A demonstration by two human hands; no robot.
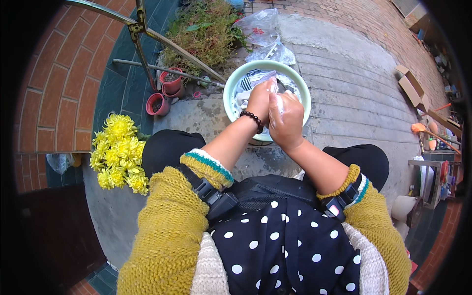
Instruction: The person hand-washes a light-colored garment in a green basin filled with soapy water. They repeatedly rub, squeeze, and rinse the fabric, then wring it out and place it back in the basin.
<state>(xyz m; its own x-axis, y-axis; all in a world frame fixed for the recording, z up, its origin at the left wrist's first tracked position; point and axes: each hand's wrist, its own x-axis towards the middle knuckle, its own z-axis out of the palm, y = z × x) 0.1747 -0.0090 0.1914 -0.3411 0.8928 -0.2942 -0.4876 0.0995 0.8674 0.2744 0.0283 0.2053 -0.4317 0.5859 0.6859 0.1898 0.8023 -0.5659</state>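
Observation:
A pale green basin [229, 73] stands before me, holding soapy water and wet laundry. Over it, my left hand [262, 95] is closed on a lavender cloth [266, 76], which shows past its fingers. My right hand [289, 115] presses against it, curled into a fist with white suds on the skin; whatever lies inside this fist is hidden. Around the hands in the basin are a striped cloth [246, 84], a pale grey cloth [242, 98] and a dark cloth [283, 87], the last partly covered by my hands.
Left of me are yellow chrysanthemums [120, 151] and red plant pots [157, 104]. A metal rail [184, 55] slants down towards the basin. Clear plastic bags [271, 51] lie behind it. At the right are a cardboard box [413, 88] and a small table [433, 180].

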